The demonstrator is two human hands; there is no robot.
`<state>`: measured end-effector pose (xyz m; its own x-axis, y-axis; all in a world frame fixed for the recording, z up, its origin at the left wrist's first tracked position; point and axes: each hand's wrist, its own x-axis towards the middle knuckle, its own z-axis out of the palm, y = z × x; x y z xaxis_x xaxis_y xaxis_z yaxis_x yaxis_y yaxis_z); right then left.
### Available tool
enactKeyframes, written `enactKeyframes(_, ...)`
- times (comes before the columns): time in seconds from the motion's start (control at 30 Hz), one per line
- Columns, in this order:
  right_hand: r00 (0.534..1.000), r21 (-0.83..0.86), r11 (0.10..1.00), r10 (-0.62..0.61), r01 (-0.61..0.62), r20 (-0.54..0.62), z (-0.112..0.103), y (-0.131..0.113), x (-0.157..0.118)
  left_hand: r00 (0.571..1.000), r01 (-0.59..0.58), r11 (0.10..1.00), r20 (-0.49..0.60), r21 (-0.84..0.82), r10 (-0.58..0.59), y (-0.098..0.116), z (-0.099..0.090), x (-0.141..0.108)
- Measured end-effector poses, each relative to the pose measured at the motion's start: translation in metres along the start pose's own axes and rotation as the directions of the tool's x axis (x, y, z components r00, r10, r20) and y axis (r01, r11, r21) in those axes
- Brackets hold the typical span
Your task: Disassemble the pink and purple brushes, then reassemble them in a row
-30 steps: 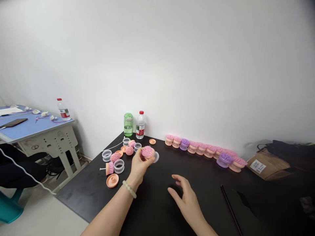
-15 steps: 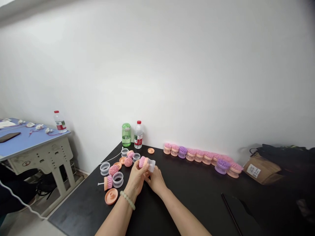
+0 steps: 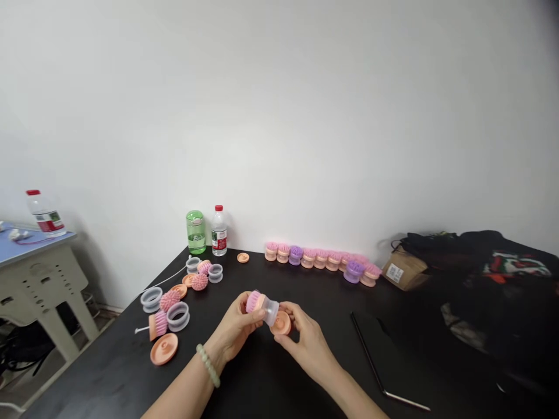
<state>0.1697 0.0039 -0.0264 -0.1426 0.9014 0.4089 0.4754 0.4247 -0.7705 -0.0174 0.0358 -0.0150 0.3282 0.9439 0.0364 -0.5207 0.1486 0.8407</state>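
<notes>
My left hand (image 3: 238, 326), with a beaded bracelet at its wrist, is closed on a pink bristle brush (image 3: 255, 302) with a translucent ring (image 3: 270, 312) at its right end. My right hand (image 3: 303, 340) pinches a round orange cap (image 3: 282, 323) by its rim, right beside the ring's open end. Left of my hands lie an orange disc (image 3: 164, 349), a pink brush head with a white stem (image 3: 158, 325), translucent rings (image 3: 178, 317) and spiky pink heads (image 3: 170, 299).
Several pink and purple brushes (image 3: 296, 255) stand in a row along the wall. A green bottle (image 3: 196, 233) and a clear bottle (image 3: 219, 233) stand at the back left. A paper bag (image 3: 404, 269), dark cloth (image 3: 476, 291) and a thin dark rod (image 3: 367, 352) are at the right.
The view has swung to the right. My right hand has moved away from my left and now shows the orange cap in its fingers. The brush and ring stay in my left hand.
</notes>
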Motion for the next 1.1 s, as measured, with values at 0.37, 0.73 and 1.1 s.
enactKeyframes(0.37,0.957,-0.053,0.988,-0.153,0.145,-0.248,-0.015,-0.018,-0.019,0.987,0.043,0.995,0.148,0.088,-0.055,0.007,0.019,-0.016)
enactKeyframes(0.73,0.867,-0.185,0.92,-0.387,0.344,-0.313,-0.024,-0.032,-0.02,0.989,-0.032,0.994,0.146,0.107,0.016,0.01,0.029,-0.021)
enactKeyframes(1.1,0.843,-0.221,0.887,-0.456,0.405,-0.287,-0.024,-0.033,-0.02,0.984,-0.004,0.999,0.176,0.032,-0.001,0.008,0.029,-0.022)
